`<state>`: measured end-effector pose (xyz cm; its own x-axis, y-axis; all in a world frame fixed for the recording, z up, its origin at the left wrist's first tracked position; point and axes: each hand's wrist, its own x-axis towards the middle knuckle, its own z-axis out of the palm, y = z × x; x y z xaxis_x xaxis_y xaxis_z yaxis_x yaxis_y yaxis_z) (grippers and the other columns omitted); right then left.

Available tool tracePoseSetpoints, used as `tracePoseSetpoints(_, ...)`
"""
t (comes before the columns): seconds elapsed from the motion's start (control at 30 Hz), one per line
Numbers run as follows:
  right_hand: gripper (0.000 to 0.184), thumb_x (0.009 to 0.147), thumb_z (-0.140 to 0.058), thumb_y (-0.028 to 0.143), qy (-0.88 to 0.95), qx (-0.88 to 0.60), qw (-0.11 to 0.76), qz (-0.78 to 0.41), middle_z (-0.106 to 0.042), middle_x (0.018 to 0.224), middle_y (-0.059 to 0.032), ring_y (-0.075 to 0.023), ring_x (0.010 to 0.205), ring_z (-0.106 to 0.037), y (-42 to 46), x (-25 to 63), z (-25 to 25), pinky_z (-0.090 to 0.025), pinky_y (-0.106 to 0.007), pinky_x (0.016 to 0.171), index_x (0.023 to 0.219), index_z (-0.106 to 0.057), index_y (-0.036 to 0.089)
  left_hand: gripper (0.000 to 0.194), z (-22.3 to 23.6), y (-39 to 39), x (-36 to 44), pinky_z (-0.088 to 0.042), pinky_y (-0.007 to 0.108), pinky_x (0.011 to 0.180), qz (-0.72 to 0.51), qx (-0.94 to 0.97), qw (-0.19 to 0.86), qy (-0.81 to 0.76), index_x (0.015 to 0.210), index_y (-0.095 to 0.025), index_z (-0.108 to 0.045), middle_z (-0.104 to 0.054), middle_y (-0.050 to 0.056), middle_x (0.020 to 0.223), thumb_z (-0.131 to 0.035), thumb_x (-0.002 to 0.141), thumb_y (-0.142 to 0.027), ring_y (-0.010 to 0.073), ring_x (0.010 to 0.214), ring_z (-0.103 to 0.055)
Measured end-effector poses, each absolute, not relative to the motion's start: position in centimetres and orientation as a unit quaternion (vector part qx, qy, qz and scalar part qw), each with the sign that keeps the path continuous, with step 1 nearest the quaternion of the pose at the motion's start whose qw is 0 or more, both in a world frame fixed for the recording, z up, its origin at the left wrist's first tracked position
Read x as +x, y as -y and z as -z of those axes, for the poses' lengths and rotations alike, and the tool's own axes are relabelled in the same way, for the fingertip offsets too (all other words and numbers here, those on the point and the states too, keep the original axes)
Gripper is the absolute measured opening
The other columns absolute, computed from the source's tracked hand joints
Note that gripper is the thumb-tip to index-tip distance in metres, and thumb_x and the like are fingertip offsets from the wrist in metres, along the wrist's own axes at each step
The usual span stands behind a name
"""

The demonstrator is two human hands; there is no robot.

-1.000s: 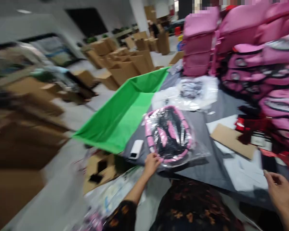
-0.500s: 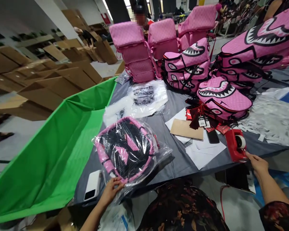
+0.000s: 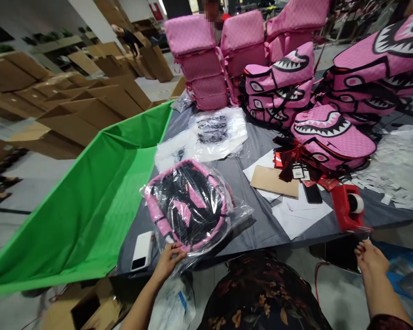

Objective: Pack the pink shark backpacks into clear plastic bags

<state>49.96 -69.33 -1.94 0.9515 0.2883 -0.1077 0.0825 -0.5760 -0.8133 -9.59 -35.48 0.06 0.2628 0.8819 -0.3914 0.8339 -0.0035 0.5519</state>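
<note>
A pink and black backpack (image 3: 189,206) lies on the table's near left part inside a clear plastic bag (image 3: 239,213). My left hand (image 3: 170,261) grips the near edge of this bagged backpack, fingers curled over the plastic. At the table's front edge on the right stands a red tape dispenser (image 3: 344,211) with a roll of tape (image 3: 355,203). Just below its cutting end, my right hand (image 3: 371,259) is closed in a pinch on the end of a thin strip of tape, which is hard to see.
Pink shark-mouth backpacks (image 3: 333,133) are stacked at the back and right. White printed plastic bags (image 3: 213,133), papers (image 3: 296,217), a brown card (image 3: 275,181), hang tags (image 3: 298,170), a black phone (image 3: 312,194) and a white power bank (image 3: 142,250) lie about. A green fabric trough (image 3: 89,220) borders the left.
My right hand has moved down from the dispenser's cutting end, drawing tape out. My left hand stays on the bagged backpack. The camera view has shifted slightly.
</note>
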Motion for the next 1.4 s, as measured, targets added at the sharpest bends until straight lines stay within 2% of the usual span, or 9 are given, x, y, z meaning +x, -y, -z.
tracePoseSetpoints(0.1,0.066,0.073,-0.032,0.092,0.152,-0.824,0.486,-0.249,-0.023,0.045,0.0041,-0.0155,0.038,-0.028,63.9,45.9,2.7,-0.035,-0.041,0.041,0.058,-0.017,0.03,0.059,-1.4,36.5,-8.4,-0.048,0.056,0.107,-0.035,0.714,0.348,-0.606,0.053,-0.019,-0.066,-0.07,0.016,0.104,-0.078,0.062,-0.076,0.0356,0.11,-0.065)
tracePoseSetpoints(0.2,0.065,0.071,-0.051,0.089,0.224,-0.735,0.488,-0.413,-0.03,0.053,0.0052,-0.0137,0.045,-0.03,56.7,39.1,2.7,-0.034,-0.035,0.042,0.059,-0.028,0.029,0.035,-1.3,37.1,-8.0,-0.052,0.041,0.104,-0.04,0.713,0.339,-0.612,0.059,-0.018,-0.068,-0.071,0.012,0.107,-0.082,0.078,-0.044,0.0258,0.108,-0.065)
tracePoseSetpoints(0.33,0.06,0.071,-0.061,0.085,0.447,-0.609,0.354,-0.551,-0.042,0.059,0.0035,-0.0145,0.053,-0.04,46.9,29.4,0.2,-0.037,-0.03,0.047,0.07,-0.054,0.025,0.017,0.7,36.1,-8.9,-0.051,0.037,0.102,-0.048,0.717,0.337,-0.608,0.07,-0.017,-0.074,-0.07,0.007,0.109,-0.081,0.081,-0.028,0.0217,0.108,-0.063)
tracePoseSetpoints(0.53,0.042,0.098,-0.037,0.058,0.839,-0.362,0.085,-0.398,-0.06,0.071,-0.0009,-0.0187,0.067,-0.059,36.4,18.4,-3.7,-0.045,-0.029,0.063,0.077,-0.053,0.025,0.009,2.9,36.0,-9.2,-0.049,0.035,0.1,-0.084,0.727,0.346,-0.587,0.077,-0.019,-0.078,-0.066,0.006,0.111,-0.086,0.076,-0.024,0.0217,0.109,-0.059)
tracePoseSetpoints(0.67,0.024,0.097,-0.041,0.034,0.923,-0.279,-0.039,-0.264,-0.069,0.082,-0.0031,-0.0197,0.076,-0.066,33.0,13.9,-3.3,-0.044,-0.028,0.065,0.086,-0.061,0.026,0.009,3.5,36.3,-8.7,-0.048,0.035,0.1,-0.11,0.728,0.348,-0.58,0.079,-0.019,-0.078,-0.064,0.006,0.113,-0.082,0.081,-0.027,0.0215,0.109,-0.057)
tracePoseSetpoints(0.87,0.008,0.088,-0.061,0.03,0.922,-0.298,-0.12,-0.215,-0.071,0.079,-0.0031,-0.0209,0.074,-0.069,30.3,10.4,-1.6,-0.037,-0.027,0.059,0.082,-0.063,0.025,0.016,3.5,36.2,-8.1,-0.047,0.034,0.097,-0.121,0.724,0.351,-0.581,0.073,-0.02,-0.074,-0.063,0.004,0.112,-0.079,0.084,-0.031,0.0215,0.107,-0.057)
tracePoseSetpoints(1.03,0.03,0.074,-0.08,0.041,0.899,-0.364,-0.142,-0.199,-0.07,0.075,0.0006,-0.0207,0.071,-0.068,27.6,10.4,-1.3,-0.033,-0.025,0.054,0.09,-0.06,0.026,0.02,3.0,36.3,-8.0,-0.047,0.035,0.096,-0.127,0.727,0.353,-0.575,0.075,-0.019,-0.073,-0.064,0.006,0.112,-0.079,0.085,-0.035,0.0233,0.108,-0.057)
tracePoseSetpoints(1.27,0.016,0.096,-0.054,0.037,0.884,-0.414,-0.125,-0.181,-0.071,0.079,-0.005,-0.0216,0.074,-0.067,28.4,12.3,-3.0,-0.037,-0.028,0.06,0.087,-0.059,0.025,0.02,2.5,36.7,-8.1,-0.047,0.035,0.098,-0.136,0.726,0.355,-0.573,0.075,-0.017,-0.072,-0.065,0.006,0.114,-0.078,0.086,-0.034,0.022,0.108,-0.057)
tracePoseSetpoints(1.4,0.017,0.093,-0.061,0.042,0.884,-0.392,-0.145,-0.208,-0.075,0.087,-0.0059,-0.0227,0.082,-0.072,32.1,10.2,-1.6,-0.04,-0.027,0.064,0.091,-0.063,0.025,0.012,2.3,37.0,-8.0,-0.046,0.036,0.1,-0.134,0.717,0.356,-0.584,0.076,-0.016,-0.072,-0.065,0.009,0.114,-0.073,0.087,-0.021,0.0235,0.109,-0.057)
